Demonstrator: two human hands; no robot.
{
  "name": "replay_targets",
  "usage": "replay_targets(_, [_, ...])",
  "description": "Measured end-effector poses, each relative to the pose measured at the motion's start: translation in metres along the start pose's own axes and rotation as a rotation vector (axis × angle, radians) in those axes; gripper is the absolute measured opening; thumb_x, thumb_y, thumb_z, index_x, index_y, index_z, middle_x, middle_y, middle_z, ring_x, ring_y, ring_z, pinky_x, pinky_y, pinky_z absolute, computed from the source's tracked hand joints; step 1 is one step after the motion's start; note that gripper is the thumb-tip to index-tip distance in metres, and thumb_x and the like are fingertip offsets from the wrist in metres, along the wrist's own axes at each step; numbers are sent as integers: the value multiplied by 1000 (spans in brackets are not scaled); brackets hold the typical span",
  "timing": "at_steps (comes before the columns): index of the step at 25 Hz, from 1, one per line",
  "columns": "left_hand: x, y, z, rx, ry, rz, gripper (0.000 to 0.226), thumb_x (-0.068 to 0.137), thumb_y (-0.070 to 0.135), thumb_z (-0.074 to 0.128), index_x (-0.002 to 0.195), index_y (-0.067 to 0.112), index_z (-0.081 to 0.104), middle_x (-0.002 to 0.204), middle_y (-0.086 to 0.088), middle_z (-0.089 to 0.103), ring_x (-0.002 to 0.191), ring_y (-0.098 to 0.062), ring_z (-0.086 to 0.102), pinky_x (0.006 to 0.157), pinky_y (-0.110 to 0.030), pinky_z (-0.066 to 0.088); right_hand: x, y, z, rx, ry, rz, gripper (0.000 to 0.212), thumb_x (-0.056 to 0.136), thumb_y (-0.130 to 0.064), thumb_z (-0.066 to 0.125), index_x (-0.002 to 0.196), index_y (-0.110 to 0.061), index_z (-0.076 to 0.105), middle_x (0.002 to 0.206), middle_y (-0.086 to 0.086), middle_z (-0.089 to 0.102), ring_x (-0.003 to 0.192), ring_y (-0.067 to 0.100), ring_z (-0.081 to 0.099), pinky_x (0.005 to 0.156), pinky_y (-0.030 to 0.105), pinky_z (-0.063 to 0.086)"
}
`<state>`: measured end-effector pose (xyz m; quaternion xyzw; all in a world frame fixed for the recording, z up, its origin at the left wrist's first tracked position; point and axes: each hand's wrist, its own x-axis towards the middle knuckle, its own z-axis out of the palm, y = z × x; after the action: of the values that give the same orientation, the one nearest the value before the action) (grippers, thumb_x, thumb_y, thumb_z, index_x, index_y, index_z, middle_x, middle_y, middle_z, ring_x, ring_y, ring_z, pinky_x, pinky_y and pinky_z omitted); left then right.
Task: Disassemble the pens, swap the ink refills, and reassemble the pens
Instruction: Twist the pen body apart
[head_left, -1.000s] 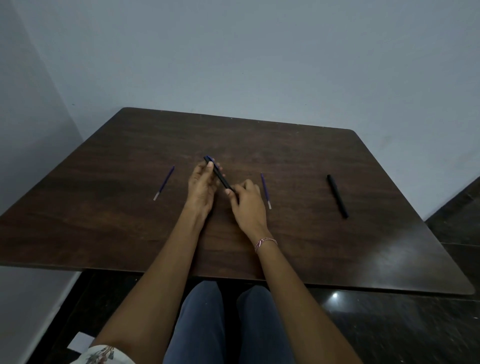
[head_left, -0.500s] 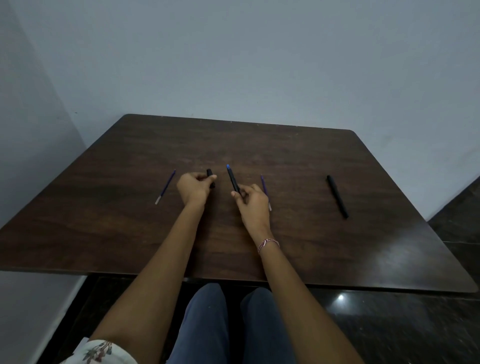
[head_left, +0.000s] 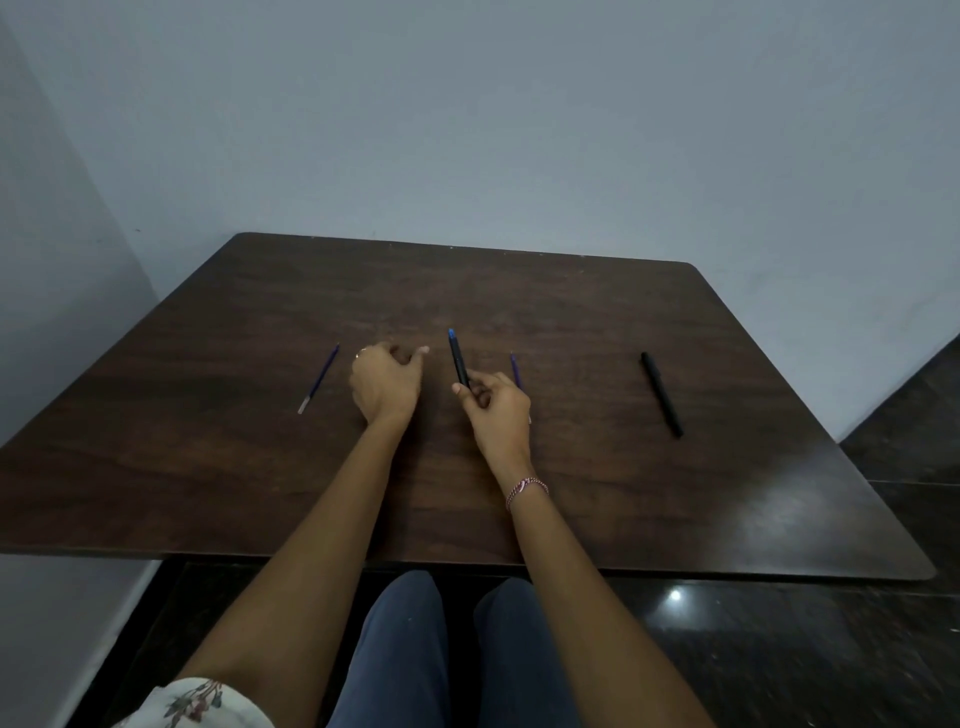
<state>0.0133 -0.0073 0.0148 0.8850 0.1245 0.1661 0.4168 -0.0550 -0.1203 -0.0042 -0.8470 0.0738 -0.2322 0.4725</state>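
The person sits at a dark wooden table (head_left: 571, 493) with both bare forearms stretched out over its near edge, hands side by side near the middle of the top. The right hand (head_left: 496, 410) is curled, its fingertips pinched round the lower end of a black pen body (head_left: 458, 361), which stands tilted up and away from the person with a blue tip at its far end. A thin beaded bracelet (head_left: 525, 489) circles that wrist. The left hand (head_left: 387, 382) rests just to the left of it, knuckles up and fingers folded loosely into a near fist, the thumb poking out towards the pen body; whether anything sits inside that fist I cannot tell, since the fingers hide the palm. The two hands are close but apart. A purple ink refill (head_left: 319, 378) lies flat on the table left of the left hand, its pale tip pointing towards the near edge. A second refill (head_left: 515, 370) lies just beyond and right of the right hand, partly hidden by it. Well apart, on the right side of the table, a second black pen (head_left: 661, 393) lies whole, slanting near and right. A floral sleeve (head_left: 192, 701) shows at the left arm's near end.
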Motion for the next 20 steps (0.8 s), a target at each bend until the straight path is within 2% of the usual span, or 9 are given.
replay_targets(2, [-5, -3, 2, -123, -3, 178, 33, 91, 24, 61, 119, 8, 62, 109, -8, 69, 97, -12, 63, 82, -25, 48, 0, 1, 0, 14, -18, 12, 33, 85, -21, 69, 115, -8, 66, 93, 5, 65, 79, 7, 58, 78, 17, 49])
replay_targets(3, [-8, -6, 4, -289, -82, 210, 31, 93, 18, 56, 122, 7, 61, 112, -7, 69, 100, -10, 62, 87, -24, 49, 0, 1, 1, 16, -33, 9, 32, 85, -22, 69, 114, -9, 67, 93, 4, 66, 79, 7, 58, 76, 14, 48])
replay_targets(5, [-13, -11, 7, -777, -393, 86, 31, 96, 11, 49, 125, 6, 57, 116, -8, 68, 110, -15, 62, 94, -29, 50, -1, 1, 0, 33, -65, -14, 27, 85, -23, 69, 110, -12, 69, 92, 4, 67, 77, 7, 59, 70, 8, 44])
replay_targets(7, [-14, -17, 5, -1099, -639, -25, 29, 97, 7, 44, 123, 7, 57, 111, -10, 70, 112, -23, 63, 89, -32, 54, -1, 1, 1, 62, -78, -15, 23, 85, -23, 69, 105, -13, 71, 91, 3, 69, 76, 9, 61, 67, 10, 44])
replay_targets(9, [-10, -19, 2, -1180, -719, -32, 28, 97, 7, 43, 120, 10, 59, 105, -9, 73, 109, -23, 65, 82, -29, 56, -1, 0, 0, 71, -78, 11, 22, 84, -25, 70, 103, -14, 72, 92, 1, 72, 79, 8, 64, 70, 14, 47])
replay_targets(14, [-9, -21, 1, -1221, -643, -52, 21, 93, 4, 51, 107, 9, 65, 93, -8, 75, 93, -20, 71, 72, -25, 57, -1, 0, 0, 123, -118, 59, 23, 83, -27, 71, 102, -12, 72, 85, 3, 75, 81, 9, 69, 76, 20, 54])
replay_targets(20, [-11, -23, 1, -1193, -571, -68, 16, 88, 5, 59, 100, 8, 68, 88, -9, 76, 86, -22, 73, 68, -25, 58, -3, -1, -3, 101, -153, 39, 23, 83, -29, 71, 101, -14, 73, 81, 2, 75, 75, 4, 68, 70, 11, 50])
